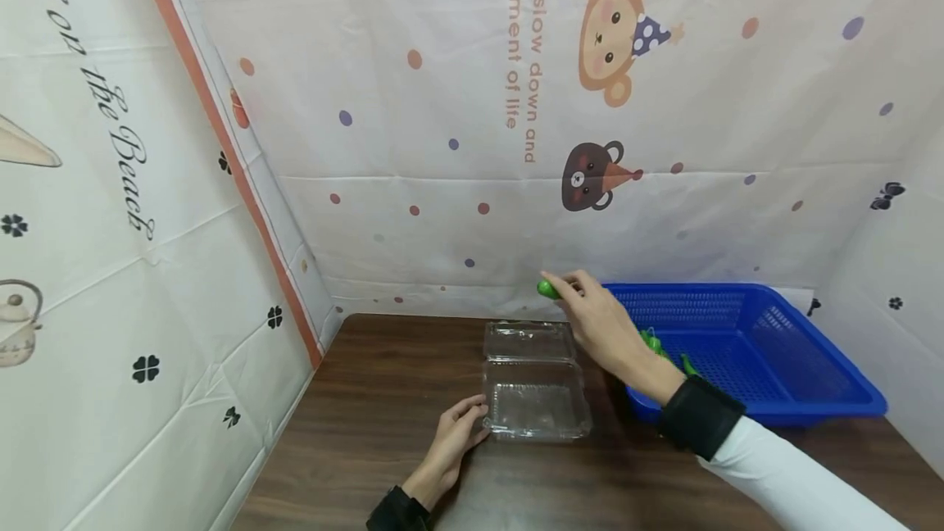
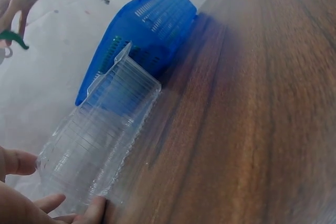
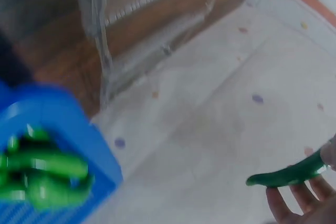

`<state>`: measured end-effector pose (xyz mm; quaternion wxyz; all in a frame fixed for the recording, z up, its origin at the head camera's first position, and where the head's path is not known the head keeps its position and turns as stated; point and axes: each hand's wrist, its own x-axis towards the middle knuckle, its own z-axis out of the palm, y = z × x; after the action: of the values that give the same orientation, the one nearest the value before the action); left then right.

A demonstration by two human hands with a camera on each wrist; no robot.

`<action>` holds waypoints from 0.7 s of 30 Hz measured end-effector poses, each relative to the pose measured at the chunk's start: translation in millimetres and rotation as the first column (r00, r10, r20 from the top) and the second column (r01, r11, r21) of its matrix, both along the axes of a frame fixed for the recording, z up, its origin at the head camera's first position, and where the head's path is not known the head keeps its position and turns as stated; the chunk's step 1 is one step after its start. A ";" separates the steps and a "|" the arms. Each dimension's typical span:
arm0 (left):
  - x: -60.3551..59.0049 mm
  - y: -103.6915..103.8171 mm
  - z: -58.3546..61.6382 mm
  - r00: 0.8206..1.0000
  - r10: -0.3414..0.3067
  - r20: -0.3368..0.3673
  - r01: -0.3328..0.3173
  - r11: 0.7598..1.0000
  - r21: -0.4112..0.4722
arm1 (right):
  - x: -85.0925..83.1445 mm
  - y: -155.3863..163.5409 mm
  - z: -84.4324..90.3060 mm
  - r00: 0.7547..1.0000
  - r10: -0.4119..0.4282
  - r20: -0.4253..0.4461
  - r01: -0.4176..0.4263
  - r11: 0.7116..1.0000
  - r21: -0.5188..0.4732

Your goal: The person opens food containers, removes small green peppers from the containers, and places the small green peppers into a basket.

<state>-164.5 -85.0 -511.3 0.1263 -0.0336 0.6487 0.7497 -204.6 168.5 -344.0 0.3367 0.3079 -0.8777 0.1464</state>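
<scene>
My right hand (image 1: 601, 326) is raised above the far right end of an opened clear plastic clamshell box (image 1: 537, 410). It pinches a green chili pepper (image 3: 289, 175) between thumb and fingers, and the pepper's tip sticks out to the left. At the near left side of the box, my left hand (image 1: 451, 442) holds its edge. In the left wrist view the thumb (image 2: 20, 162) is at the rim and the other fingers are low by the base. More green peppers (image 3: 44, 174) lie in the blue plastic basket (image 1: 752, 412) on the right.
Both box and basket stand on a dark wood-grain table (image 1: 354, 400). The basket's left end is close to the box. A white printed cloth (image 1: 413, 138) hangs behind the table and along its sides.
</scene>
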 end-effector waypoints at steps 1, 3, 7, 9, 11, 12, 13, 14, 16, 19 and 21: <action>0.5 -0.5 -0.3 1.000 -0.001 0.005 0.001 1.000 -0.005 | 0.9 5.0 3.7 1.000 -0.001 -0.005 0.001 1.000 -0.009; 1.7 -1.7 -1.1 1.000 -0.002 0.020 0.002 1.000 -0.015 | 3.4 14.4 10.9 1.000 -0.001 -0.019 0.001 1.000 -0.016; 4.7 -3.4 -2.3 0.999 0.002 0.036 -0.001 1.000 -0.025 | 7.9 32.0 26.2 0.999 -0.005 -0.053 0.004 1.000 -0.016; 5.3 -3.0 -2.4 1.000 0.000 0.030 0.000 1.000 -0.020 | 9.1 41.0 34.3 0.997 -0.017 -0.070 0.015 0.999 -0.028; 5.3 -1.9 -1.9 1.000 0.001 0.019 -0.001 1.000 -0.014 | 10.1 49.8 42.0 0.996 -0.039 -0.076 0.036 0.998 -0.042; 5.0 -1.2 -1.4 1.000 0.004 0.015 -0.004 1.000 -0.008 | 10.4 54.0 45.5 0.996 -0.052 -0.074 0.048 0.998 -0.052; 4.8 -0.5 -0.6 1.000 0.006 0.008 -0.006 1.000 -0.007 | 10.6 57.7 48.6 0.995 -0.065 -0.070 0.061 0.996 -0.062; 4.3 0.1 -0.1 1.000 0.010 0.005 -0.010 1.000 -0.003 | 10.7 61.0 51.4 0.995 -0.078 -0.066 0.073 0.995 -0.071; 3.5 1.1 0.9 1.000 0.017 -0.001 -0.017 1.000 0.002 | 11.0 66.6 56.0 0.993 -0.103 -0.058 0.098 0.992 -0.084; 2.7 1.4 1.7 1.000 0.014 -0.010 -0.014 1.000 0.007 | 11.1 72.4 59.4 0.990 -0.133 -0.052 0.127 0.986 -0.104; 3.2 0.2 1.3 1.000 0.013 -0.011 -0.012 1.000 0.007 | 11.0 74.7 59.7 0.988 -0.147 -0.043 0.141 0.984 -0.111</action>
<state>-161.3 -84.8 -510.0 0.1183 -0.0333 0.6465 0.7530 -193.7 243.2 -284.3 0.3849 0.2288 -0.8796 0.1607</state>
